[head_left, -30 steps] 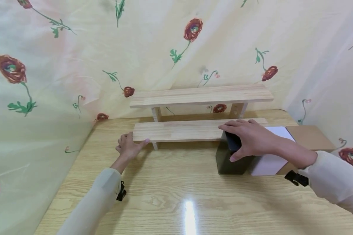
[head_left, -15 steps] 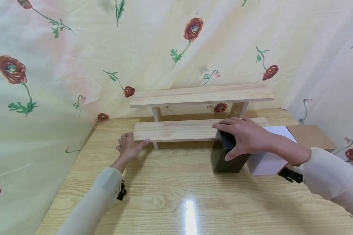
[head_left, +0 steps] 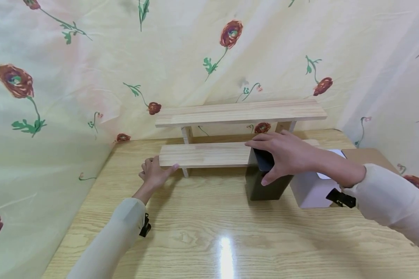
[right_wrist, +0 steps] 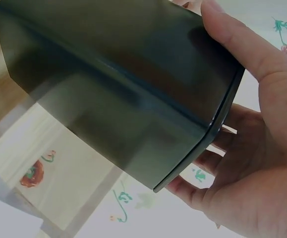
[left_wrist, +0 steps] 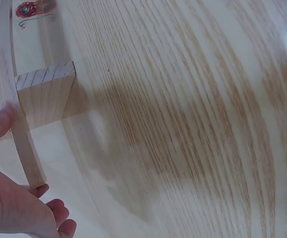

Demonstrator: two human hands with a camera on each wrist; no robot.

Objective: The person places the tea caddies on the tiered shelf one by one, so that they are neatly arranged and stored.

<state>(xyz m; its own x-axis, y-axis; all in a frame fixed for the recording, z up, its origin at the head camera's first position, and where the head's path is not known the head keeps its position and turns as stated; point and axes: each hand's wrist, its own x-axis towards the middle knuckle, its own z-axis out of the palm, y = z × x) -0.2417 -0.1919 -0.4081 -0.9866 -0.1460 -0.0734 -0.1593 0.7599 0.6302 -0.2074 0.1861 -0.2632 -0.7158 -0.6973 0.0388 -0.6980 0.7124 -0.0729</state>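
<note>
My right hand (head_left: 288, 153) grips a dark, nearly black box (head_left: 265, 186) from above, thumb on the near side and fingers over the far side. In the right wrist view the box's smooth faces (right_wrist: 108, 94) and lidded top end show in the grip. It stands upright in front of the lower wooden shelf board (head_left: 206, 155), overlapping that board's right part in the head view. At the board's left end my left hand (head_left: 153, 173) pinches the corner, thumb along the front edge and other fingers around the end, as the left wrist view also shows.
An upper shelf board (head_left: 241, 113) on wooden supports rises behind the lower one. Right of the dark box stand a white box (head_left: 309, 190) and a brown box (head_left: 366, 157). Flowered cloth (head_left: 181, 50) hangs behind and on both sides of the wood-grain table (head_left: 188, 240).
My right hand has moved left and slightly toward the shelf with the dark box, opening a gap from the white box. The left hand stays at the board's end.
</note>
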